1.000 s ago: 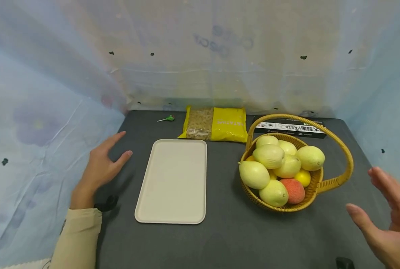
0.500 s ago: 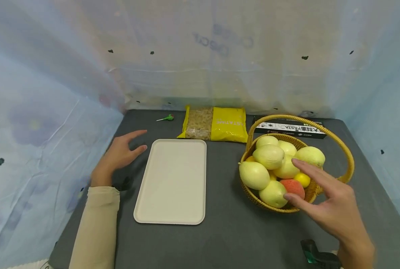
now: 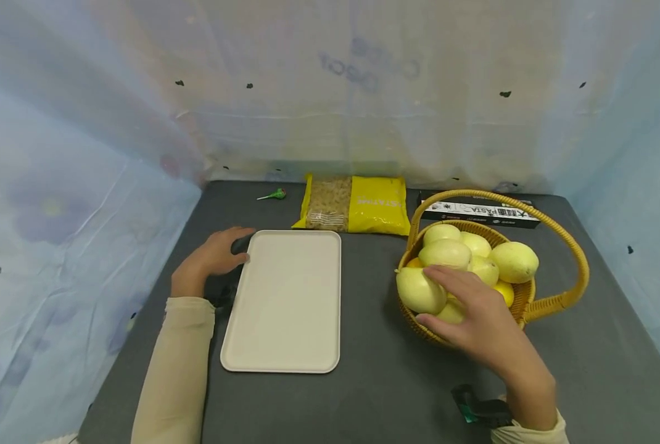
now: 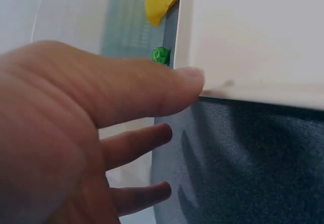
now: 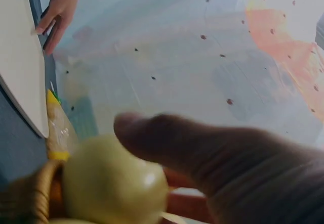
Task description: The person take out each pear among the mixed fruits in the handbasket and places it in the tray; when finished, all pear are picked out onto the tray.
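Observation:
A white rectangular tray (image 3: 285,302) lies left of centre. At its upper left edge is my left hand (image 3: 210,259), thumb and fingers spread; in the left wrist view the thumb overlaps the corner of the tray (image 4: 253,37). My right hand (image 3: 482,320) reaches over the wicker basket (image 3: 552,305), thumb and fingers apart around the front-left pale yellow-green fruit (image 3: 419,290). The right wrist view has this fruit (image 5: 114,183) close beside the thumb; whether the fingers press on it, I cannot tell. More pale fruits (image 3: 513,261) fill the basket, with a yellow one (image 3: 504,292) partly covered.
Behind the tray lies a yellow pasta bag (image 3: 379,203), with a green lollipop (image 3: 277,194) to its left. A black and white pasta box (image 3: 482,211) lies behind the basket. Patterned sheets (image 3: 330,117) stand around the grey table (image 3: 374,394).
My right hand has come in from the right edge to the front-left fruit, covering the red one. My left hand has moved right to the tray's edge.

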The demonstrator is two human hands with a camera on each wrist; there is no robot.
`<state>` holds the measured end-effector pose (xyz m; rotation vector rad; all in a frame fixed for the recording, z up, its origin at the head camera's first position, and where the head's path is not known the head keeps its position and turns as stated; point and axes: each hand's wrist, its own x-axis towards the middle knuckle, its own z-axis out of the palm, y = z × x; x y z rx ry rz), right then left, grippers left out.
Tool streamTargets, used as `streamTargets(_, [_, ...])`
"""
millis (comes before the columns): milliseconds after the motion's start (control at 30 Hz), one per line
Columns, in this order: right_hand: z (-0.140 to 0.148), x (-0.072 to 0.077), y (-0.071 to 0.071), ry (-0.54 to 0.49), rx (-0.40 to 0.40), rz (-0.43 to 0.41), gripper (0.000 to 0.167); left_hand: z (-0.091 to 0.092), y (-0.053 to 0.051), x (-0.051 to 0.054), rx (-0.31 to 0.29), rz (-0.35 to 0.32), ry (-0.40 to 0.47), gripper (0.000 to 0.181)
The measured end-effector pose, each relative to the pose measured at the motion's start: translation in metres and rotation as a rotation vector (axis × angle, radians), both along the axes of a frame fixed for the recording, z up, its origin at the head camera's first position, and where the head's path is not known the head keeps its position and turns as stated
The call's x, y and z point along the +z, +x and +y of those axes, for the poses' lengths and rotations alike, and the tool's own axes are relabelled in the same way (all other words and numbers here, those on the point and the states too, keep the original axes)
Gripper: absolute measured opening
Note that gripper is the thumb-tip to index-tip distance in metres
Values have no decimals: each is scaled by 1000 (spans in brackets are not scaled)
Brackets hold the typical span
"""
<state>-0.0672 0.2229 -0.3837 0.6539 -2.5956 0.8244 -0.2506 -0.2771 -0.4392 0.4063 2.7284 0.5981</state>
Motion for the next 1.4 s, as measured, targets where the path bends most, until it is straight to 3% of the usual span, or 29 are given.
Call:
streamTargets(133, [-11,-4,0,36,-70,-15,76,0,0,-2,-4,-54,-21,70])
streamTargets(400, [-30,-9,-1,36,-156,-3,74,-4,2,3,-20,-93,-13,76])
streamTargets(733, [-43,-4,-1,101,-244,-33,71,-4,3,4,-14,-117,-25,78])
streamTargets(1033, [-39,13,-3,78,-215,-152,66,-4,3,4,5,-124,-29,77])
streamTargets(1267, [-36,38,-8,-6,-151,-97,67,-3,3,4,20,-128,-25,76])
streamTargets(1400, [-43,48,-16,-53,-113,-137,70,-2,4,5,18,-129,-24,77])
